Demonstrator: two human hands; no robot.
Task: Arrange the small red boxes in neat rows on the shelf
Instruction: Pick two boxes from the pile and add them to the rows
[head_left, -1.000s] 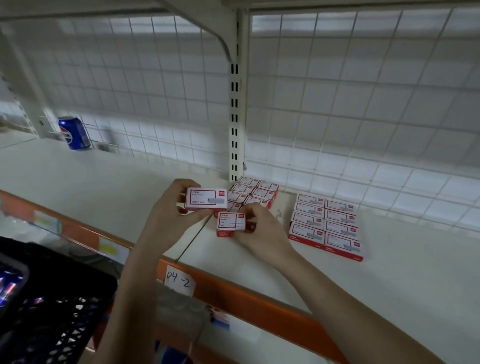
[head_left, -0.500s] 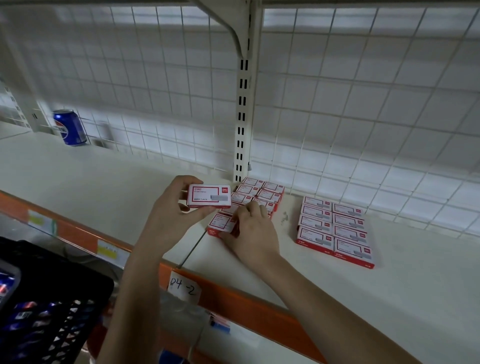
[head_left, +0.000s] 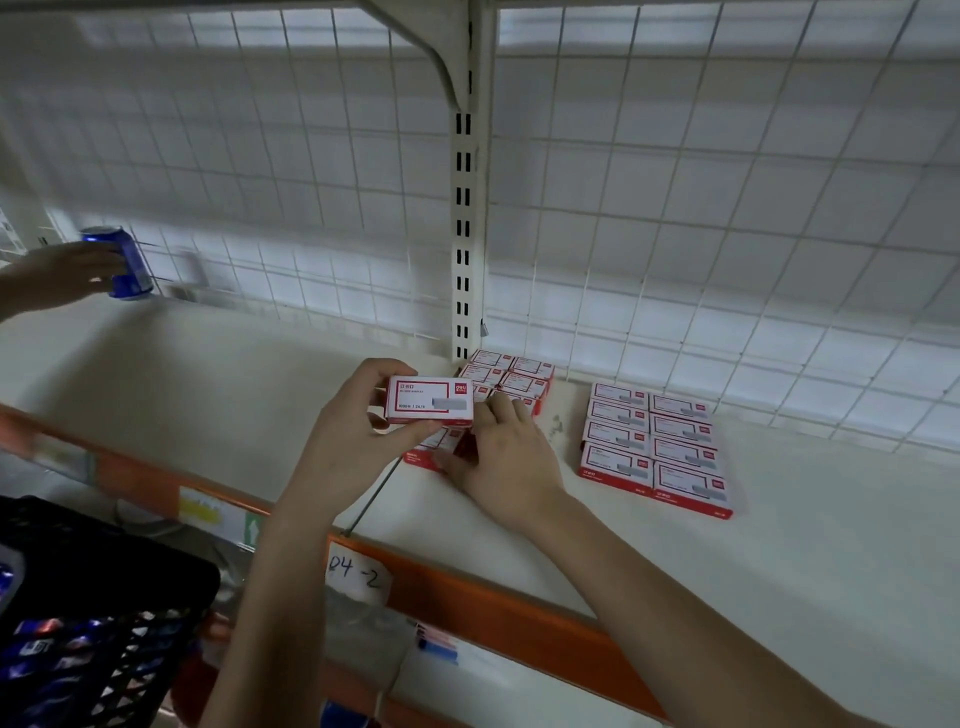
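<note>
Nearest, a black basket (head_left: 104, 597) sits at lower left below the shelf's orange edge (head_left: 467, 587). Just beyond, the left hand (head_left: 353, 441) pinches one red box (head_left: 430, 400) between thumb and fingers, lifted above the shelf (head_left: 779, 545). Beside it, the right hand (head_left: 506, 457) curls onto a box (head_left: 423, 457) lying on the shelf, at the front of a small group (head_left: 511, 376). Further right lies a neat double row of boxes (head_left: 657, 447). Far left, another person's hand (head_left: 62, 275) grips a blue can (head_left: 122, 262).

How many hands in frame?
3. Left hand grips a red box mid-frame; right hand rests on the left box cluster; a third hand touches the blue can far left. None seem hidden.
</note>
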